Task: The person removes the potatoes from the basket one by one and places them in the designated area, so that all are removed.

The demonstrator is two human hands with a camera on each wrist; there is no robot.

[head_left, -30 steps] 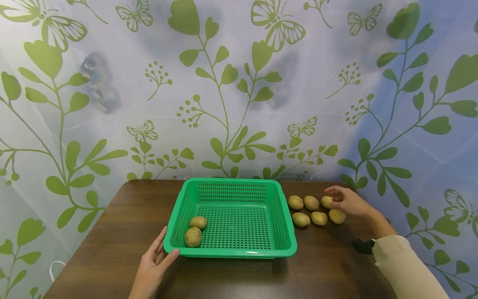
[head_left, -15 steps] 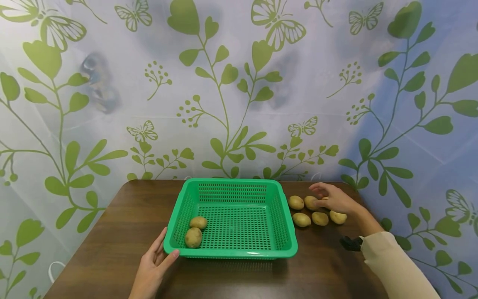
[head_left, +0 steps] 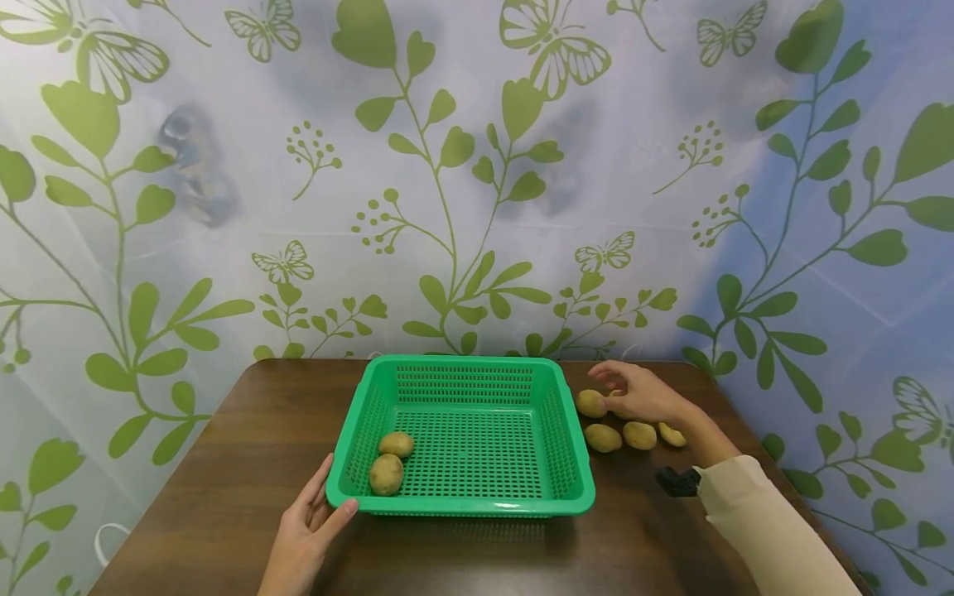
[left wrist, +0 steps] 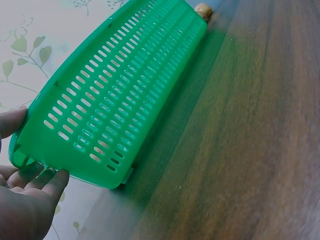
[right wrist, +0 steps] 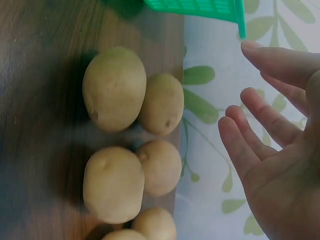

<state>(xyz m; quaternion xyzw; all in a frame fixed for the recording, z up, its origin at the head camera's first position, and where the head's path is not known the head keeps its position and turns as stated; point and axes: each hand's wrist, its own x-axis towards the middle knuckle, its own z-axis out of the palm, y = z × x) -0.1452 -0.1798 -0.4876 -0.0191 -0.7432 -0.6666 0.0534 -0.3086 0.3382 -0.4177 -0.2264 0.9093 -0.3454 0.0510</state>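
Note:
A green plastic basket [head_left: 477, 504] with slotted walls stands on the table, two potatoes [head_left: 386, 474] lying in its front left corner. My left hand [head_left: 301, 530] holds the basket's front left corner, thumb on the rim and fingers under it in the left wrist view. To the right of the basket, several potatoes [head_left: 603, 438] lie in two rows. Over the back row hovers my right hand [head_left: 643, 394], fingers spread and relaxed, hiding part of that row. In the right wrist view nothing lies between its fingers, and the nearest potato [right wrist: 114, 89] is apart from them.
The brown wooden table [head_left: 246, 463] ends against a curtain [head_left: 462, 207] printed with green leaves and butterflies. A black object [head_left: 676, 481] sits at the right wrist, by the beige sleeve [head_left: 771, 521]. A white loop [head_left: 104, 542] shows past the table's left edge.
My right hand has moved left over the back row of potatoes, from its right end toward the basket. The left hand and basket have stayed in place.

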